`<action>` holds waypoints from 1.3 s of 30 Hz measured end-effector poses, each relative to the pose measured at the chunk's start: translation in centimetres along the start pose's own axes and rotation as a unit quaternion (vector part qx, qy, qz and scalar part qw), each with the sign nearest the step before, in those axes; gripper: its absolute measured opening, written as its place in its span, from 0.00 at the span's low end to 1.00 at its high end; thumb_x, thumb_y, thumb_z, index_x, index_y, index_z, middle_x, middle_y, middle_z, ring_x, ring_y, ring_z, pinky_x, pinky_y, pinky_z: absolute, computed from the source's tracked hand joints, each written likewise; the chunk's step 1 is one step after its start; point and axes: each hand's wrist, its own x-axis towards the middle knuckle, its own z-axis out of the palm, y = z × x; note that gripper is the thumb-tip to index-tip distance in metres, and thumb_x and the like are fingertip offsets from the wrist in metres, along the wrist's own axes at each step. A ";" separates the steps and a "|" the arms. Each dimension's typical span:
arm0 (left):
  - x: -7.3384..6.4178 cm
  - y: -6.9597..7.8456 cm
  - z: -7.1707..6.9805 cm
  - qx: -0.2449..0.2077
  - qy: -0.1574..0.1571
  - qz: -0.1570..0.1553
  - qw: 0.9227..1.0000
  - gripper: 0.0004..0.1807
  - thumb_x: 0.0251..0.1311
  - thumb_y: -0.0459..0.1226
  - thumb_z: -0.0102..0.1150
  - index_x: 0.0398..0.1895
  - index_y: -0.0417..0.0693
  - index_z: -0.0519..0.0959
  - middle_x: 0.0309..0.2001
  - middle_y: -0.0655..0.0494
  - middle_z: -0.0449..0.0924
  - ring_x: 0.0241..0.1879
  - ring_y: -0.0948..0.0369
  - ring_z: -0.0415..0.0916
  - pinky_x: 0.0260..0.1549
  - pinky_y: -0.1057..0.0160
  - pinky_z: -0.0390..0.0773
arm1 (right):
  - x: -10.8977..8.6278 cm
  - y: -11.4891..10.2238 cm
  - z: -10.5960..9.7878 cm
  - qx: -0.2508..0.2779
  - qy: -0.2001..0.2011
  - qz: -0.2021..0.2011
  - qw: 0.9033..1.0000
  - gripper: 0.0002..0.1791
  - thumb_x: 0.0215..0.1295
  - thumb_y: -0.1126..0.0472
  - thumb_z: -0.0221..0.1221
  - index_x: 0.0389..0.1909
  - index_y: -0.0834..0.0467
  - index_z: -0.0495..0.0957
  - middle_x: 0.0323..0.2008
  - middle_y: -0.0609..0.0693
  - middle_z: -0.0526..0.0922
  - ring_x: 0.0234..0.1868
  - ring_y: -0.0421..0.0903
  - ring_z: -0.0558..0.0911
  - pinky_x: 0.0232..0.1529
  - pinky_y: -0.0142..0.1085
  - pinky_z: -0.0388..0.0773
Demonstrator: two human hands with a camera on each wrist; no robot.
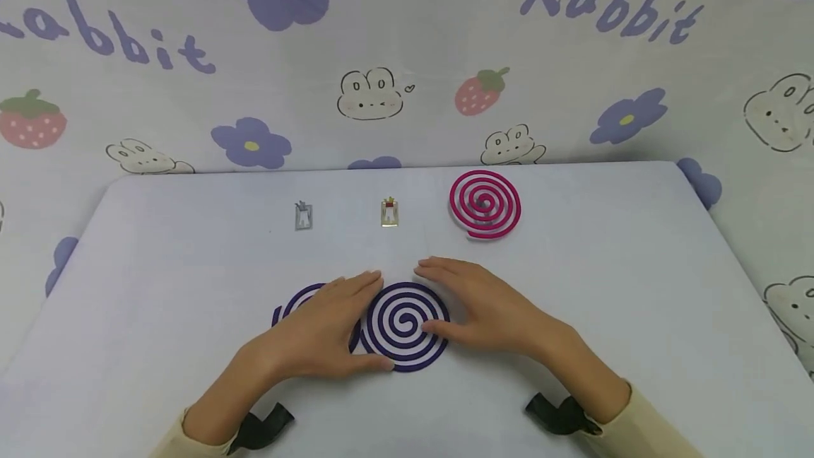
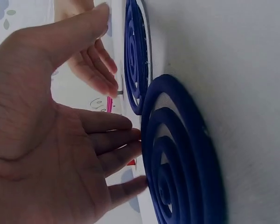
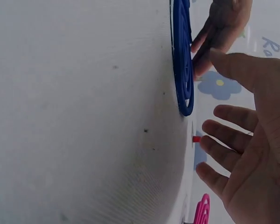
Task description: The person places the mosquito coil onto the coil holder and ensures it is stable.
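left blue coil (image 2: 182,154) partly hidden by the left hand (image 1: 324,334), right blue coil (image 1: 407,324) framed between it and the right hand (image 1: 490,306), both coils laid on a white table (image 1: 636,267), fingers were held loosely extended, thumbs spread wide

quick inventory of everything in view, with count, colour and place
Table: 1, white, foreground
Blue coils: 2, dark blue, side by side, near middle of table
Pink coil: 1, pink, table's far side
Gold metal piece: 1, gold with red, left of pink coil
Silver metal piece: 1, silver, left of gold one
Backdrop: 1, white with purple flowers, behind table
Wrist fittings: 2, black, one per wrist
Sleeves: 2, beige, bottom edge
Left hand: 1, bare, over blue coils
Right hand: 1, bare, over blue coils' right edge
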 end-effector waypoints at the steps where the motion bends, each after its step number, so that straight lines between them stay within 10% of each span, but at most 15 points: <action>1: 0.0 0.0 0.0 0.008 0.000 0.000 1.000 0.59 0.58 0.65 0.70 0.82 0.38 0.59 0.83 0.44 0.59 0.84 0.48 0.55 0.84 0.40 0.52 | 0.0 -0.1 0.1 0.002 -0.008 0.001 1.000 0.44 0.64 0.42 0.72 0.77 0.53 0.70 0.78 0.49 0.71 0.81 0.52 0.69 0.81 0.54 0.66; 26: 0.2 0.6 0.8 0.074 0.028 -0.022 0.997 0.61 0.48 0.65 0.78 0.80 0.41 0.66 0.82 0.49 0.63 0.82 0.51 0.61 0.84 0.34 0.44 | -0.3 0.2 1.0 -0.022 -0.057 -0.020 0.998 0.66 0.46 0.32 0.80 0.81 0.57 0.62 0.83 0.51 0.63 0.84 0.54 0.62 0.83 0.54 0.61; 39: 0.5 0.4 0.7 0.085 0.037 -0.016 0.996 0.61 0.45 0.68 0.78 0.78 0.43 0.69 0.80 0.50 0.67 0.81 0.52 0.64 0.81 0.36 0.57 | -0.3 0.1 1.1 -0.040 -0.042 -0.030 0.998 0.65 0.46 0.31 0.79 0.79 0.60 0.64 0.81 0.54 0.67 0.82 0.55 0.66 0.84 0.52 0.61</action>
